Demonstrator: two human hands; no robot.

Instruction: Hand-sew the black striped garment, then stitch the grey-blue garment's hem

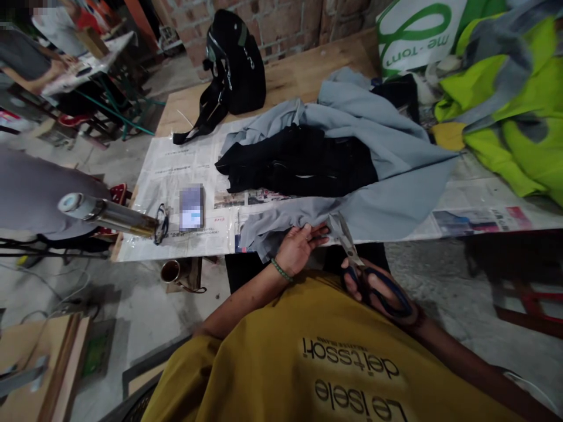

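Note:
Grey cloth (387, 199) lies spread over the newspaper-covered table and hangs at its front edge. My left hand (297, 249) is closed on the cloth's near edge, with the fingertips pointing right. In my right hand (380, 293) is a pair of scissors (347, 237), its dark handles around my fingers. The scissors' blades point up and away, with their tips at the cloth just right of my left fingers. Whether the blades cut into the cloth I cannot tell. A black garment (303, 161) rests on top of the grey cloth.
Left on the table (153, 167) are a phone (191, 208) and a clear bottle (109, 214). A black bag (237, 64) stands at the back. Yellow-green clothing (505, 117) and a printed bag (422, 35) lie right. Below is a mug (170, 271). Other people sit at left.

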